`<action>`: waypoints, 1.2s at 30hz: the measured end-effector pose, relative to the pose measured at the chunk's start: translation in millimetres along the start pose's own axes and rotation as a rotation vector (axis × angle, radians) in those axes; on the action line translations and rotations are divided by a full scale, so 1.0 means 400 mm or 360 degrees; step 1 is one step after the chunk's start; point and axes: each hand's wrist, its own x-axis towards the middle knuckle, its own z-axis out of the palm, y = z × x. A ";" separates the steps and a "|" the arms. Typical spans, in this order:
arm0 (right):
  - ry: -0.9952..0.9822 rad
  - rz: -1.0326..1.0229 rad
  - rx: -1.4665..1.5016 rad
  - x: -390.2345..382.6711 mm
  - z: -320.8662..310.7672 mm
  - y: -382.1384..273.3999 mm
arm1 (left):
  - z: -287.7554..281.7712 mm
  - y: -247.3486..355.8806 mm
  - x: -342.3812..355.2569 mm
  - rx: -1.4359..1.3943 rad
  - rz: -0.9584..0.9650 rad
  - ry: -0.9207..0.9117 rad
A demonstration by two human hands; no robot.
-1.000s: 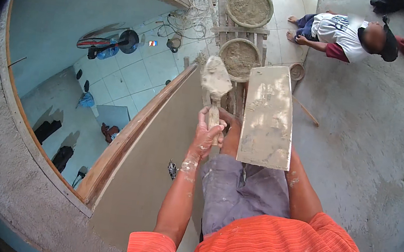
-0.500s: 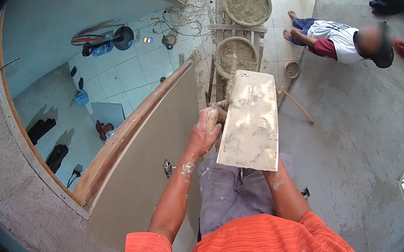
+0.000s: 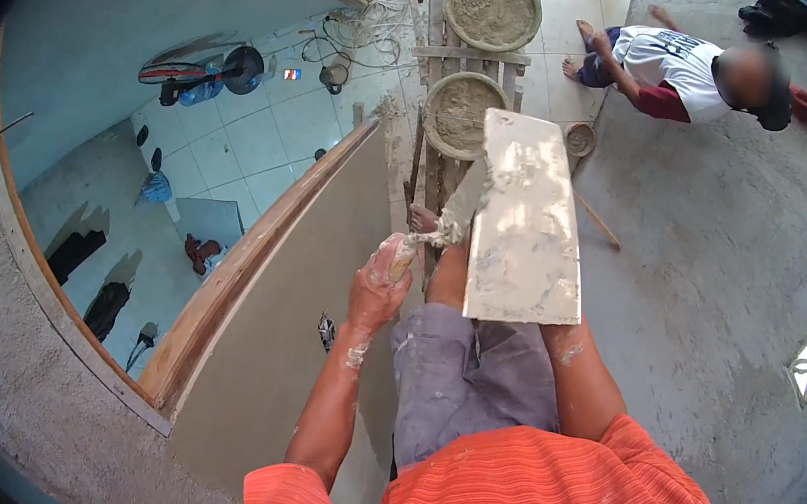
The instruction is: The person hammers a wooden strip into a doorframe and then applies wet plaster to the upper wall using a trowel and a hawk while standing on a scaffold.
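Observation:
My left hand (image 3: 380, 284) is closed round the handle of a mortar-caked trowel (image 3: 464, 199). Its blade points up and away, close along the left side of a long pale plastering float (image 3: 530, 222). Wet mortar is smeared over the float's flat face. My right forearm (image 3: 588, 370) runs beneath the float's near end, and that hand, hidden behind the board, bears it up. Beyond the tools, a round tub of mortar (image 3: 455, 148) sits on a plank scaffold, with another mortar tub (image 3: 493, 11) farther off.
A smooth plastered wall face (image 3: 287, 339) rises on my left, beside a wood-framed opening (image 3: 252, 259) into a tiled room. Below on the right, a person (image 3: 672, 73) sits on the concrete floor (image 3: 701, 289). Near them are a small bucket (image 3: 579, 139) and a wooden handle (image 3: 597, 221).
The float has moved right and slightly away, tilting a little. My left hand has shifted left and the trowel blade now shows beside the float. The other person has moved their arms.

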 end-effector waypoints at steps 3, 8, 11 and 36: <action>0.0004 -0.0057 -0.0029 0.008 -0.042 -0.050 | 0.001 -0.025 -0.031 0.0211 0.0092 -0.0088; -0.0031 -0.0099 -0.0115 0.021 -0.085 -0.114 | -0.007 0.043 -0.013 0.0147 -0.0229 -0.0071; -0.0077 -0.0056 -0.0156 0.009 -0.087 -0.111 | 0.010 0.059 0.058 0.0098 -0.0255 -0.0007; -0.0251 0.0178 -0.0327 0.000 -0.069 -0.061 | -0.237 0.210 0.255 -0.0190 -0.0263 -0.1005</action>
